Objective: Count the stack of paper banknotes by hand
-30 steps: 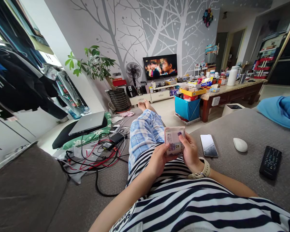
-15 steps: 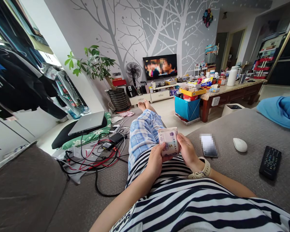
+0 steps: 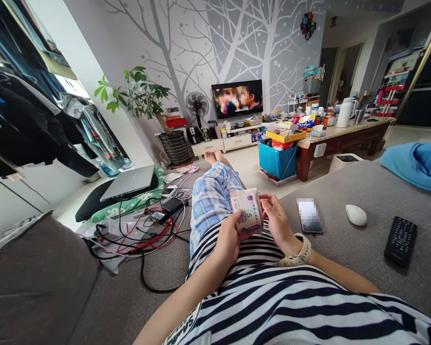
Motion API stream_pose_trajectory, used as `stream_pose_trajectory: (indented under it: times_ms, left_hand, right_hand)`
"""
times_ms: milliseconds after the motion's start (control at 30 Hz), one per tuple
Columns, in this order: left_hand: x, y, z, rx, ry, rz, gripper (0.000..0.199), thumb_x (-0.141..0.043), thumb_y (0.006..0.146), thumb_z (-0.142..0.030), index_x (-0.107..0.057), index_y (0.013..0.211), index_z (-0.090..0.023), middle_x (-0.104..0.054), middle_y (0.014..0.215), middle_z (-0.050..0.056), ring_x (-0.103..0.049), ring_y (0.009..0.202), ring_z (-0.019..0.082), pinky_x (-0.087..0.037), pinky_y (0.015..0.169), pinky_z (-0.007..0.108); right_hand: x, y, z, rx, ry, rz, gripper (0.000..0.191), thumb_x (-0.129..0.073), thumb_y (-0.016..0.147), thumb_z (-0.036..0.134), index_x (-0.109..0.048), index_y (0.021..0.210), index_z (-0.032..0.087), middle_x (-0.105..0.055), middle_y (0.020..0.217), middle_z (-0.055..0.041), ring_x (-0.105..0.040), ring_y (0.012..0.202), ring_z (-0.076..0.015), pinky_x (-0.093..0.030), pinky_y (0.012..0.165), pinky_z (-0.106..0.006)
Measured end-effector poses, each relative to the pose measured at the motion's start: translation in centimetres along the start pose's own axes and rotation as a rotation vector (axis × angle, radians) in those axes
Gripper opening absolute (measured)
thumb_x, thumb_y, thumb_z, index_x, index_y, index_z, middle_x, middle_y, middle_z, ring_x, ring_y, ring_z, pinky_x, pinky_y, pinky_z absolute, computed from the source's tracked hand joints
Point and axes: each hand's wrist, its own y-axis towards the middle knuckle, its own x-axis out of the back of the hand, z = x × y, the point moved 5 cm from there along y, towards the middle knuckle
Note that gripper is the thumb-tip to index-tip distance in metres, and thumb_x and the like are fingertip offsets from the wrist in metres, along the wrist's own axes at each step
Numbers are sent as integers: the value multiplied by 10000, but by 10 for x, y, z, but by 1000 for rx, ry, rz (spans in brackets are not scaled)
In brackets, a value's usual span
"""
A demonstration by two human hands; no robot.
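Observation:
A stack of banknotes [image 3: 246, 211], the top one a purple 5 note, is held up over my lap. My left hand [image 3: 231, 238] grips its left side and lower edge, thumb across the face and fingers behind. At the right edge of the stack is my right hand [image 3: 278, 224], its thumb and curled fingers close together against the notes' side. Part of those fingertips is hidden behind the stack. A cream watch [image 3: 300, 254] circles my right wrist.
On the grey sofa [image 3: 330, 258] to my right lie a phone [image 3: 310, 215], a white mouse [image 3: 356, 215] and a black remote [image 3: 401, 241]. Tangled cables [image 3: 140, 239] and a laptop [image 3: 128, 183] are at left. Beyond stand a blue box [image 3: 277, 159] and a cluttered table [image 3: 362, 127].
My right thumb has come off the face of the notes to their right edge, and the fingers show beside it. The stack has shifted slightly left in my left hand.

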Motion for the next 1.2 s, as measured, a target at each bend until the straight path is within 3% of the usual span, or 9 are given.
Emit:
stream_pose_trajectory:
  times_ms: [67, 167, 367, 500, 833, 1200]
  left_hand:
    - [0, 0, 0, 8, -35, -14, 199, -561, 877, -237, -690, 956, -108, -737, 823, 85, -690, 659, 189, -584, 505, 294]
    - [1, 2, 1, 1, -55, -6, 179, -585, 857, -226, -688, 947, -111, -739, 818, 76, -689, 655, 183, -586, 509, 291]
    - [0, 2, 5, -18, -29, 77, 173, -657, 797, -206, -696, 945, -126, -757, 872, 83, -702, 706, 189, -602, 565, 290]
    - [1, 2, 6, -2, -11, 56, 162, -657, 801, -205, -699, 935, -125, -753, 848, 77, -701, 704, 191, -603, 569, 290]
    - [1, 6, 4, 83, -101, 4, 285, -528, 916, -260, -682, 1116, -128, -771, 969, 95, -717, 732, 180, -621, 638, 304]
    - [-1, 6, 4, 74, -44, 38, 263, -500, 907, -260, -711, 997, -132, -774, 924, 99, -720, 749, 201, -625, 665, 333]
  right_hand:
    - [4, 1, 6, 65, -53, -32, 309, -643, 870, 534, -596, 887, 229, -588, 724, 16, -540, 670, -162, -452, 620, -270]
    - [5, 1, 11, 101, -146, 24, 331, -677, 856, 507, -547, 752, 221, -515, 644, 31, -477, 606, -148, -397, 572, -262]
    - [6, 1, 7, 64, -316, 49, 339, -708, 829, 465, -517, 697, 218, -482, 609, 41, -422, 558, -137, -351, 539, -266]
    - [7, 1, 5, 76, -366, 44, 348, -673, 850, 454, -496, 668, 216, -457, 602, 41, -403, 563, -137, -344, 542, -269]
    - [2, -6, 21, 190, -384, 57, 336, -621, 917, 420, -501, 681, 214, -448, 597, 43, -407, 559, -135, -339, 554, -270]
    - [-4, -13, 31, 301, -376, 144, 191, -564, 965, 357, -623, 861, 208, -571, 677, 11, -493, 607, -152, -381, 592, -274]
